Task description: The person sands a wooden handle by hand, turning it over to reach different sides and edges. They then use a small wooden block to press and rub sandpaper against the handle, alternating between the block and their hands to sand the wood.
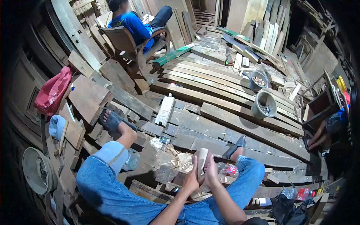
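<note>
Between my knees, low in the middle of the view, both hands grip a pale piece of wood with a rounded top end [201,157]. My left hand [192,180] is wrapped along its left side. My right hand [212,171] closes on it from the right, fingers near its upper part. The wood's lower end is hidden by my hands. Just beyond lie wood chips and offcuts [182,160] on the floor. A plastic bottle with a red label [231,170] lies right of my right hand.
Long planks [240,123] cross the floor ahead. Two buckets [264,105] stand to the right, another bucket [37,170] at left. A person in blue [135,30] sits in a wooden chair [120,39] at the back. A pink bag [53,92] rests on wood at left.
</note>
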The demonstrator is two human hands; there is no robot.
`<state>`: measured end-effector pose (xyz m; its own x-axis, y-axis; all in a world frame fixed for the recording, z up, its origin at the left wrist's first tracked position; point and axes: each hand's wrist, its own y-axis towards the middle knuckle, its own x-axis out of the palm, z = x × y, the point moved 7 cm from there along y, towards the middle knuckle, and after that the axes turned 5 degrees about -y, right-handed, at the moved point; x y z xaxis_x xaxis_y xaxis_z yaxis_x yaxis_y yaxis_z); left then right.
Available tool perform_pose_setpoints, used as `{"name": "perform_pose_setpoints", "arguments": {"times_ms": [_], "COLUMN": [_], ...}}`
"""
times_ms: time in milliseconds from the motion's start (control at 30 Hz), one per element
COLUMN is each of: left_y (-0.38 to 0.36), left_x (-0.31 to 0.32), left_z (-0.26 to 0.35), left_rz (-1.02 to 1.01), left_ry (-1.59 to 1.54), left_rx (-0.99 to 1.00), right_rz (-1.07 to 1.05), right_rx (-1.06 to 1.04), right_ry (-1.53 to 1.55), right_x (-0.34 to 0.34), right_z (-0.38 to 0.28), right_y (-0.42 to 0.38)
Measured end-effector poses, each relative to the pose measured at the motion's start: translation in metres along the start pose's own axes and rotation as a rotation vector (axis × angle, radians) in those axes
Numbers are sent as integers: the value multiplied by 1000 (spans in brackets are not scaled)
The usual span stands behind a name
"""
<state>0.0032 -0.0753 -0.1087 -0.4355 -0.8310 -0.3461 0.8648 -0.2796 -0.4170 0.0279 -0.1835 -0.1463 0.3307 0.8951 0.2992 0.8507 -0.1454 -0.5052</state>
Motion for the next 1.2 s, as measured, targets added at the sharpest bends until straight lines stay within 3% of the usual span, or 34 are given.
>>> {"name": "perform_pose_setpoints", "arguments": {"times_ms": [100,167,267,300,333,400,433,567,667,700,800,833,867,933,1033,1133,1167,1200], "left_y": [-5,-6,3,1,-1,2,4,4,18,14,11,6,4,12,8,5,2,5], "left_x": [3,9,21,13,4,-2,0,10,14,4,-6,-5,-3,8,3,-8,-13,-14], "left_z": [7,20,8,19,27,16,5,15,-2,6,-4,1,9,12,26,22,21,14], "left_rz": [14,-4,66,42,43,87,53,63,260,68,59,16,56,140,164,160,275,295], "left_ry": [-5,15,186,49,-17,-6,-20,-37,69,-6,-32,-4,-53,-88,-98,-73,-99,-79], "left_rx": [80,106,282,305,244,325,204,167,420,75,12,-106,-33,252,327,156,257,200], "right_rz": [-4,-41,83,222,183,103,79,53,71,92,32,32,35,54,101,91,63,62], "right_rx": [115,42,93,60,45,19,117,71,-56,-1,-26,73,172,72,-60,-125,-128,-169], "right_ry": [92,152,105,-117,-117,-116,1,133,-96,-139,-141,-108,-74,-13,-79,-192,-238,-303], "right_x": [5,-13,-16,-18,-14,-3,1,-10,-24,-16,-3,-3,-1,-9,-23,-5,9,15], "right_z": [-22,-25,-28,-27,-19,-11,-12,-36,-6,-8,11,0,-13,-32,-21,-16,-19,-21], "right_y": [-6,15,11,5,4,-1,-5,10,27,12,4,1,-3,10,27,8,-4,-8]}}
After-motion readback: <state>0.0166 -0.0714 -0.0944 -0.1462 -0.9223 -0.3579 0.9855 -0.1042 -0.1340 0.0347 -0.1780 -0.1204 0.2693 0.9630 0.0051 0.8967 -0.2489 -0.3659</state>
